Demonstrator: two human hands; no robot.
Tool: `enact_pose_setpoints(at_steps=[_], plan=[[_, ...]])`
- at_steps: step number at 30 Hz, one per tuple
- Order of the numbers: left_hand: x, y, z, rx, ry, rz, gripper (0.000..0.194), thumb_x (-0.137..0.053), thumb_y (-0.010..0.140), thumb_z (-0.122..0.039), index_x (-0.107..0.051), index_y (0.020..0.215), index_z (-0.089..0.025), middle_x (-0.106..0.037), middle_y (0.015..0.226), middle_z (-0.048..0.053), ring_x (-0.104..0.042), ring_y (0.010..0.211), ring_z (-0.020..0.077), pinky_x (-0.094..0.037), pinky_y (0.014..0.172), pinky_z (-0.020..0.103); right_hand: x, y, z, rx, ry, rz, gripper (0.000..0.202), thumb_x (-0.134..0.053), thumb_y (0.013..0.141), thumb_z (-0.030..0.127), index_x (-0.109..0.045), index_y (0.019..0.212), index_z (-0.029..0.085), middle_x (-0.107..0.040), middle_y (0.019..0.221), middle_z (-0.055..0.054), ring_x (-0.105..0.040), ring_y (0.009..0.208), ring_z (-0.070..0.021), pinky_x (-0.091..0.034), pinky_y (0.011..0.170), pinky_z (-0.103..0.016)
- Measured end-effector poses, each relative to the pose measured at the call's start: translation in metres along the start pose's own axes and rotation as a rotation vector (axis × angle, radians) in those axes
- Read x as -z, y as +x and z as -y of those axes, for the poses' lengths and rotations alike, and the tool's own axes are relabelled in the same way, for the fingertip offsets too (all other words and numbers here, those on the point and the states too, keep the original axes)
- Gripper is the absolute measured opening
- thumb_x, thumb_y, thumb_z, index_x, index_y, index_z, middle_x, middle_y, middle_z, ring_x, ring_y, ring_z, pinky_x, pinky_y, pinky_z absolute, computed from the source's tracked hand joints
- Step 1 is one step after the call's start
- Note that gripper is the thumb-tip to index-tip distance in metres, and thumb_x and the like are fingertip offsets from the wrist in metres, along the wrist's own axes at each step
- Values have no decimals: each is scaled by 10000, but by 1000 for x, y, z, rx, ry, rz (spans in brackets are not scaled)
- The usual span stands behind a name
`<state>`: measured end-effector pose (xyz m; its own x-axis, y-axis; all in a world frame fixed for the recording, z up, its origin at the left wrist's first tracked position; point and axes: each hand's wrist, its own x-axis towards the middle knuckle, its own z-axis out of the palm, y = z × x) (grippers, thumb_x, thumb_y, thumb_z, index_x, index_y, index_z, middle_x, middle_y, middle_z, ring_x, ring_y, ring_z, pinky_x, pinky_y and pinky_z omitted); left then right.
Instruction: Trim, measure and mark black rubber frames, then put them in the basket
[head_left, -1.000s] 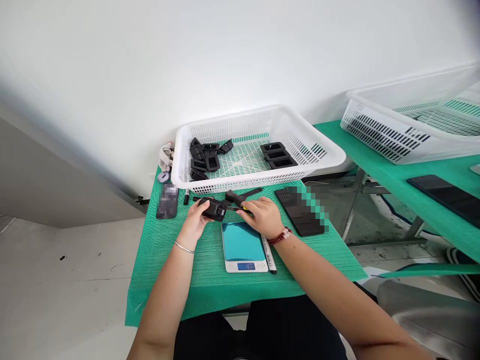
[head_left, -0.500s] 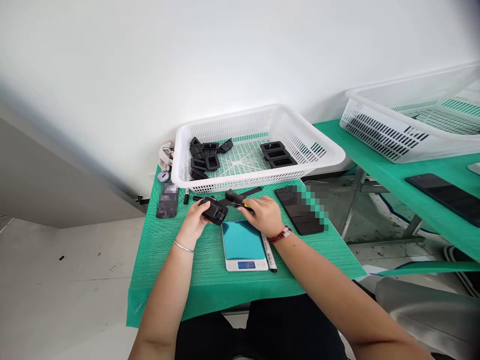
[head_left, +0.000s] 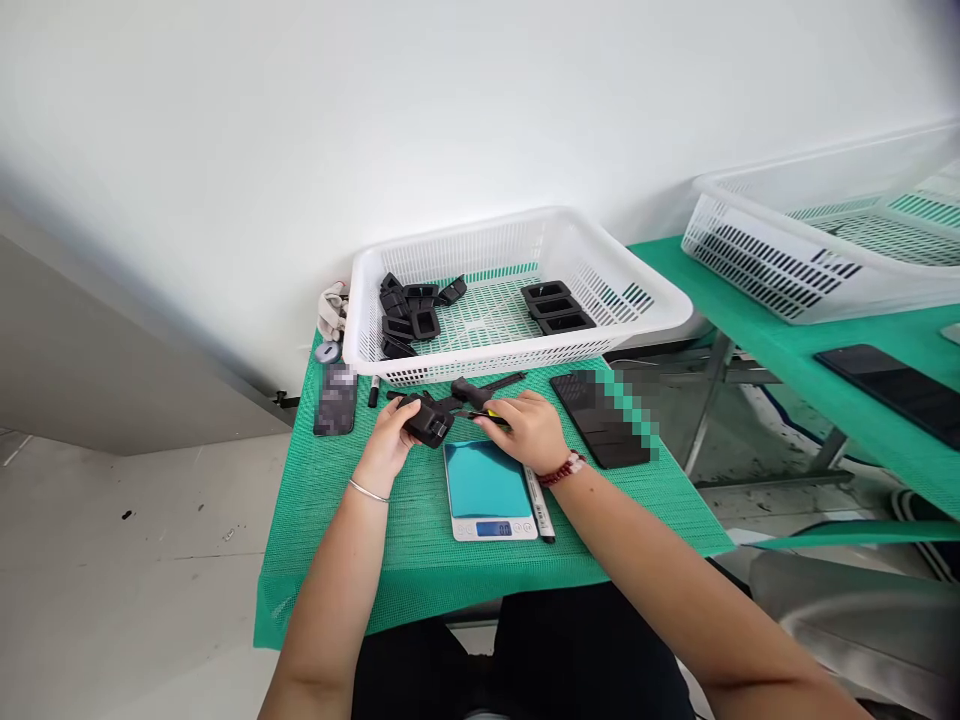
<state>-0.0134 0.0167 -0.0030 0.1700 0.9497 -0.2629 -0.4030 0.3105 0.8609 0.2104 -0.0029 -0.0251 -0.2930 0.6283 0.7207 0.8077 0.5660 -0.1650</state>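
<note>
My left hand [head_left: 391, 432] is closed round a black plastic part [head_left: 430, 422], a hollow block like those in the basket. My right hand [head_left: 531, 430] grips a utility knife [head_left: 495, 414] with a yellow and black handle, its thin tip pointing left at the part. Whether the tip touches the part I cannot tell. Below both hands lies a digital scale [head_left: 489, 485] with a teal plate, its display reading 0.0. A white marker [head_left: 541, 512] rests along its right side. Just behind the hands is a dark tool with a long handle [head_left: 501, 383].
A white basket [head_left: 480, 364] at the back holds several black parts [head_left: 556, 308]. On the green-covered table [head_left: 420, 590] are a phone [head_left: 335, 400] at left and a larger black one [head_left: 609, 430] at right. Another basket [head_left: 795, 275] stands on the neighbouring table.
The knife's tip sits slightly lower and nearer the black part, and the part has shifted a little. Both hands keep their hold. The view has moved slightly.
</note>
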Motion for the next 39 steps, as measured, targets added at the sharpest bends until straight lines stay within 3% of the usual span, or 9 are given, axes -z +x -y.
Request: enact_pose_setpoints(at_steps=[7, 13, 19, 25, 30, 32, 36, 39], plan=[[-3, -3, -3, -10, -24, 11, 323, -800, 605, -322, -598, 799, -161, -625, 729, -8, -593, 618, 103, -479, 521, 202, 1, 0, 0, 26, 7, 26, 263, -544, 882, 395, -636, 782, 170, -674, 616, -15, -524, 497, -119, -323, 592, -289], [-5, -5, -1, 27, 22, -7, 380, -820, 565, -360, -637, 836, -168, -656, 758, 4, -608, 658, 119, -449, 541, 206, 3, 1, 0, -61, -31, 9, 244, -533, 891, 373, -645, 807, 173, -665, 601, -16, -523, 498, -122, -319, 584, -292], [-2, -2, 2, 44, -5, -61, 340, -800, 591, -416, -614, 736, -171, -633, 685, -5, -580, 621, 116, -422, 543, 218, 5, 1, 2, 62, 6, 53, 265, -535, 875, 405, -638, 775, 181, -641, 577, -9, -505, 503, -123, -325, 598, -289], [-4, -6, 4, 41, 47, 95, 336, -795, 600, -418, -599, 677, -156, -560, 603, -25, -494, 523, 75, -361, 493, 202, 4, 0, 1, 32, -29, -18, 244, -554, 865, 382, -625, 751, 179, -633, 566, 0, -516, 508, -114, -319, 591, -281], [-3, -6, 4, 20, 35, 92, 352, -770, 625, -454, -594, 683, -155, -551, 604, -19, -495, 532, 82, -372, 509, 206, 6, 0, 4, 103, 62, 3, 261, -532, 857, 407, -607, 731, 190, -607, 542, 8, -480, 485, -108, -328, 590, -285], [-3, -7, 4, 25, 49, 142, 355, -768, 627, -457, -608, 714, -152, -563, 624, -10, -506, 538, 87, -379, 510, 208, 6, 0, 5, 114, 62, 7, 261, -533, 857, 406, -605, 729, 190, -605, 543, 8, -477, 483, -108, -329, 589, -287], [-7, -12, 1, 100, 127, 301, 451, -814, 553, -442, -652, 854, -147, -611, 702, 19, -566, 582, 122, -423, 528, 226, 7, 2, 4, 38, -8, -42, 215, -561, 857, 354, -613, 748, 176, -623, 558, 4, -499, 490, -112, -322, 583, -288], [-8, -14, 0, 109, 159, 332, 463, -823, 524, -450, -653, 823, -140, -610, 688, 22, -574, 574, 130, -446, 533, 236, 8, 2, 3, -4, -22, -55, 201, -556, 860, 342, -624, 763, 179, -641, 581, -1, -521, 506, -114, -327, 592, -290]])
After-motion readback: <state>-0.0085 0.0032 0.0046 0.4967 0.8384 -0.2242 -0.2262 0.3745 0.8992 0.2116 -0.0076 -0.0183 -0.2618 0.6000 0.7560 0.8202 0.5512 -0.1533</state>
